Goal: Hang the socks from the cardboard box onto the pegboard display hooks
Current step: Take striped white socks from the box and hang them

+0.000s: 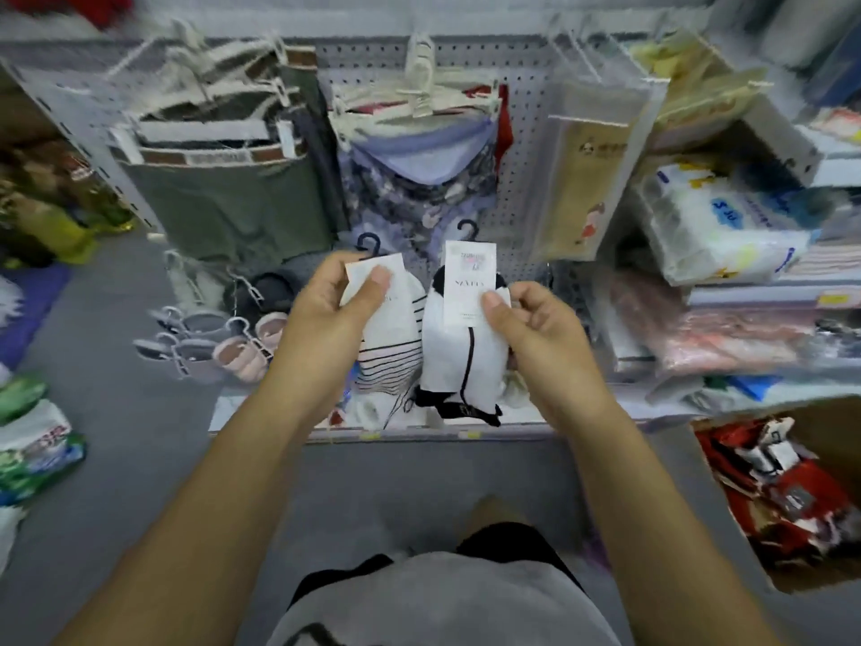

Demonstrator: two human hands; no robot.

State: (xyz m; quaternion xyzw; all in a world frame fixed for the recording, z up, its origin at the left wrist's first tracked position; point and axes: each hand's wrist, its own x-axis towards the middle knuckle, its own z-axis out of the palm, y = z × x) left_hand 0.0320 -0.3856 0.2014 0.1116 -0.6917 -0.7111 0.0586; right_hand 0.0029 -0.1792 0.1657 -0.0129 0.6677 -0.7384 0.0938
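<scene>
The striped socks [391, 338] are pinched by their card in the left hand [335, 310]. The black-trimmed socks [466, 356] sit likewise under the thumb of the right hand [536, 328]. Both pairs are held up just in front of the pegboard [522, 132]. From where I stand, the worry is the small dark hangers [468, 230]. With both hands full, neither can steady a peg, so a hanger could snag the hanging clothes [223, 202] or slip off. More socks wait in the cardboard box [834, 426].

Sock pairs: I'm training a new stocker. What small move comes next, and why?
Probably raise the right hand toward the pegboard: it pinches the black-trimmed socks by their card, their plastic hanger free on top. The left hand holds the striped socks.
</scene>
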